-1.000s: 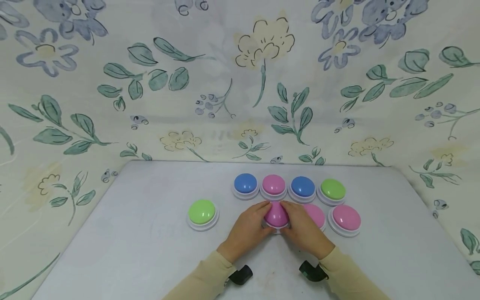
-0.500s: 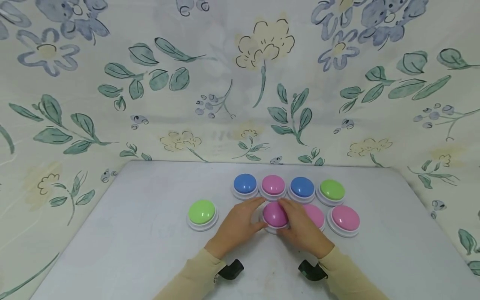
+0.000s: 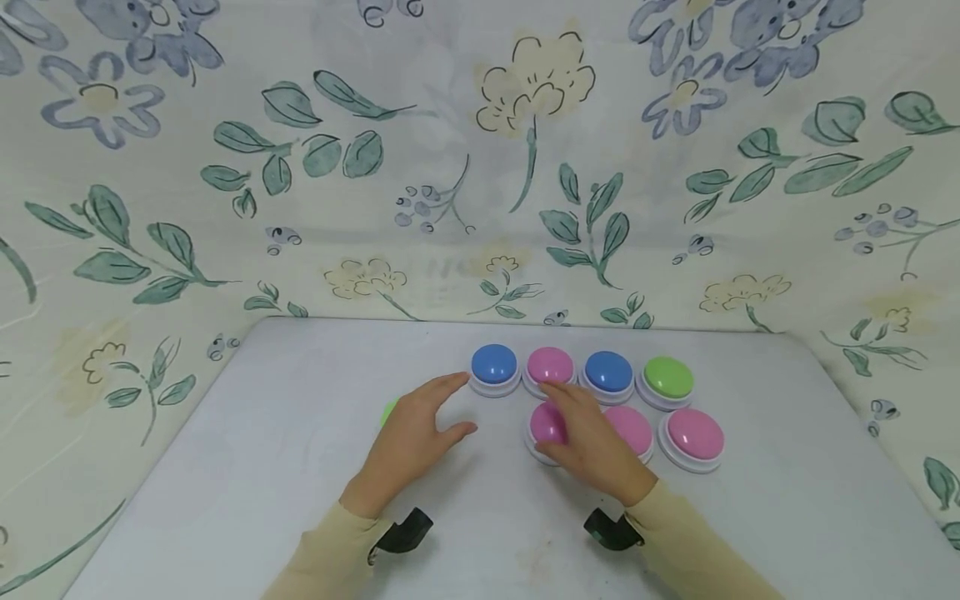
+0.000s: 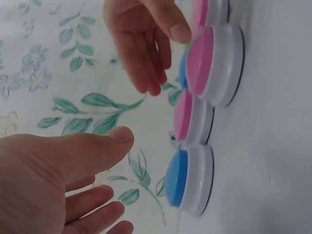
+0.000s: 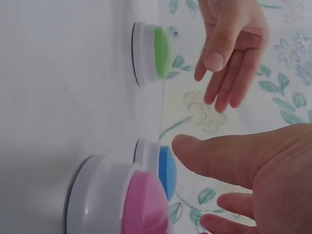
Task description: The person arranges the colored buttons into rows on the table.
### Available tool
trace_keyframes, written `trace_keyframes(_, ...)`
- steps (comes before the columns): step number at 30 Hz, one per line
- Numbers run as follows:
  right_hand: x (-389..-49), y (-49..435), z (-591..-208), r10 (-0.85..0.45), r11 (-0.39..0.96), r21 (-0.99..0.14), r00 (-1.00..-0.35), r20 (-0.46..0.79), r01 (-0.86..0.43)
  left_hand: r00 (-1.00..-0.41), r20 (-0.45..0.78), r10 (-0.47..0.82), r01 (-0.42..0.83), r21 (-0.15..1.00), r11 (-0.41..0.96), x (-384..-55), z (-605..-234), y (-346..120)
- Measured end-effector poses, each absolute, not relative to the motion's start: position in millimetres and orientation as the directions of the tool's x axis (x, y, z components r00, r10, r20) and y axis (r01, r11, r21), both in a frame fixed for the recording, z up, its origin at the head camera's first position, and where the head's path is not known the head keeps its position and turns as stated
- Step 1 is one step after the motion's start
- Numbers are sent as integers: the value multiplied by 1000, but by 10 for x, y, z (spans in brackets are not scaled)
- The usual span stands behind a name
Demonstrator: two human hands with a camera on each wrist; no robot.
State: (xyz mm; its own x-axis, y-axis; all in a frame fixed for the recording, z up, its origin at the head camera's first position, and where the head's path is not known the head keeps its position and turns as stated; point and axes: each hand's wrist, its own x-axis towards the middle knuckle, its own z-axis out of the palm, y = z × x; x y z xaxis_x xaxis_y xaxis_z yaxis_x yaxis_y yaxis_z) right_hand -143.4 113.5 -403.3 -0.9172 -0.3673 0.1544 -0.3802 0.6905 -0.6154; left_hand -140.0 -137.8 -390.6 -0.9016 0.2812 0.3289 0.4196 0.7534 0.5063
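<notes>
Seven dome push buttons on white round bases stand in two rows. My right hand (image 3: pixel 596 446) hovers over the front row's left pink button (image 3: pixel 546 423), thumb and fingers spread; it holds nothing, and the wrist views show it raised off the domes. To the left, my left hand (image 3: pixel 405 442) is in the air with fingers apart and nothing in them. It covers most of a lone green button (image 3: pixel 387 412), which shows whole as a green dome (image 5: pixel 163 52) in the right wrist view. The left wrist view shows a blue button (image 4: pixel 176 178) beyond the left thumb.
Behind stand a blue button (image 3: pixel 494 364), a pink one (image 3: pixel 550 365), another blue one (image 3: pixel 608 372) and a green one (image 3: pixel 669 377). Two more pink buttons (image 3: pixel 696 433) continue the front row. A floral cloth (image 3: pixel 450 167) hangs behind the white table (image 3: pixel 300 375).
Both hands were around the front left pink button. My left hand has left it and moved left, over the lone green button. My right hand has opened a little and stays near the pink one.
</notes>
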Motion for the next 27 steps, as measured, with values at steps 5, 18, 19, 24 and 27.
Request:
trace_keyframes(5, -1448, 1025, -4004, -366, 659, -652, -917, 158, -375, -911, 324, 255, 391, 488, 780, -1355, -3894, -1521)
trace_keyframes(18, -1497, 603, -3978, -444, 600, -675, -880, 167, -430, -928, 305, 213, 349, 515, 783, -1345, -3945, -1830)
trace_keyframes(19, -1501, 570, -3977, -446, 594, -682, -880, 163, -428, -928, 305, 213, 350, 522, 778, -1352, -3951, -1851)
trace_keyframes(24, -1522, 421, -3999, -448, 564, -714, -880, 159, -415, -937, 281, 207, 334, 548, 767, -1384, -3997, -1968)
trace_keyframes(27, -1526, 339, -4015, -450, 548, -728, -879, 160, -413, -942, 264, 208, 324, 553, 768, -1398, -4016, -2031)
